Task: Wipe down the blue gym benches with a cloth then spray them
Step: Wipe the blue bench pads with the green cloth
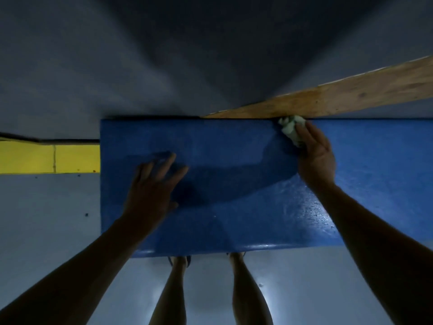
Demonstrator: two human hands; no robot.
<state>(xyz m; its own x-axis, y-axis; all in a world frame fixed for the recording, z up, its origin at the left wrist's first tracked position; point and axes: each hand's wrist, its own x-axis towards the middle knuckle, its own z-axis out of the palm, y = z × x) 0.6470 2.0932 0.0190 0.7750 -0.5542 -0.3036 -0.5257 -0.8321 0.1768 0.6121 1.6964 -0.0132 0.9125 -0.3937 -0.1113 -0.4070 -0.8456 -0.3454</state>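
A blue gym bench [234, 146] fills the middle of the head view, its top running off to the right. My left hand [152, 184] lies flat on the bench's left part with its fingers spread and straight. My right hand [315, 153] presses a crumpled pale cloth [291, 129] onto the bench's far edge, fingers straight over the cloth. The surface near the right front looks wet and shiny. No spray bottle is in sight.
A grey wall [164, 66] rises directly behind the bench. A wooden plank [339, 97] slants along the wall at the far right, touching the bench's back edge. A yellow ledge [46, 157] sits to the left. My legs stand at the bench's front edge.
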